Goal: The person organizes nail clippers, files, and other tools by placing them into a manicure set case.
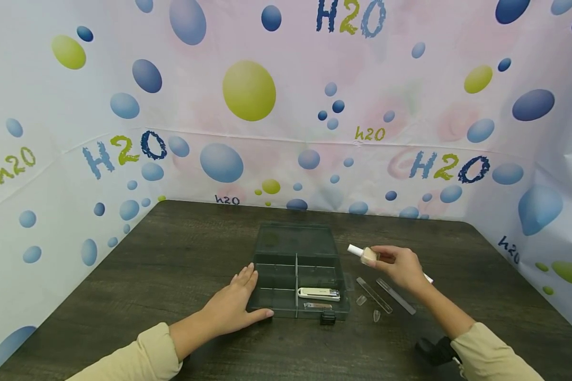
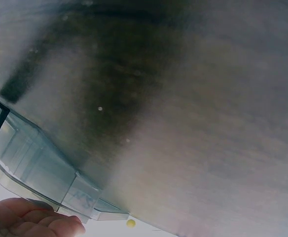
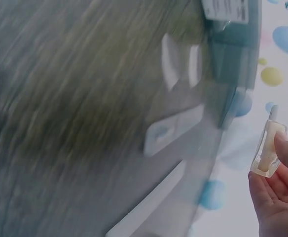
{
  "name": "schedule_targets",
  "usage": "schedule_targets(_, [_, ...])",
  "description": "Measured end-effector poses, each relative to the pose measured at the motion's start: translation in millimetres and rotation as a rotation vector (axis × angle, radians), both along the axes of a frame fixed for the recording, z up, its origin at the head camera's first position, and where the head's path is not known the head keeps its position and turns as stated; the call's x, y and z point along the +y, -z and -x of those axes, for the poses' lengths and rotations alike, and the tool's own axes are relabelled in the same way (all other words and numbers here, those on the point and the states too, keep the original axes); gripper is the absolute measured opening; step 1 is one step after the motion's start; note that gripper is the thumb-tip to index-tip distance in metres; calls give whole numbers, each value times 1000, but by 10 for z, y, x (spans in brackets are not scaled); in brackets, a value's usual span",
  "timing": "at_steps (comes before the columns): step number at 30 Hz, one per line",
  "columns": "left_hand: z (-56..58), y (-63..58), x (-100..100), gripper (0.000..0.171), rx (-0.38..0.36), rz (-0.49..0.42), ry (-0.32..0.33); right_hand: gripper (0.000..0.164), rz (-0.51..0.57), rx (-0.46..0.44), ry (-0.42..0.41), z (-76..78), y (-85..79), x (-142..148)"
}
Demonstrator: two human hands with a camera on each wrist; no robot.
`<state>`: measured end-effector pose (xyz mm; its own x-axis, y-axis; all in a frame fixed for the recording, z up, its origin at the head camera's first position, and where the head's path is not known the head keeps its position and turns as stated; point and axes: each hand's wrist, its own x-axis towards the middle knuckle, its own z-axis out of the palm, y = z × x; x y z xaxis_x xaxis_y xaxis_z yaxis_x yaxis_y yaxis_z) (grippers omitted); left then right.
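My right hand (image 1: 400, 265) pinches a small nail polish bottle (image 1: 369, 256) with a white cap, held tilted right of the box with the cap toward the left. The right wrist view shows the thumb and fingers on the pale bottle (image 3: 268, 148). My left hand (image 1: 235, 304) lies with straight fingers along the left side of a dark see-through compartment box (image 1: 274, 275), its lid (image 1: 295, 238) swung back. In the box's front right compartment are a large nail clipper (image 1: 318, 293) and a small nail clipper (image 1: 318, 305).
Two flat narrow strips, one clear (image 1: 374, 295) and one greyish (image 1: 396, 296), lie right of the box. Two small clear pieces (image 1: 360, 300) are beside them. A black latch (image 1: 328, 317) sticks out at the box's front. A printed backdrop (image 1: 267, 159) stands behind the table (image 1: 124, 275).
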<state>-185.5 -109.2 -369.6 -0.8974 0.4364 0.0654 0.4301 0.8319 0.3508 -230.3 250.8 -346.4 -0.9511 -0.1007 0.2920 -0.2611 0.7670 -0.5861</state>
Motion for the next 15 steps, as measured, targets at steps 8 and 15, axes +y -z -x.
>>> schedule_targets(8, [-5,-11,4,88,-6,-2,2,33,48,-5,-118,-23,-81,-247])
schedule_targets(15, [2,3,1,88,-3,2,2,30,77,-5,-192,11,-92,-476])
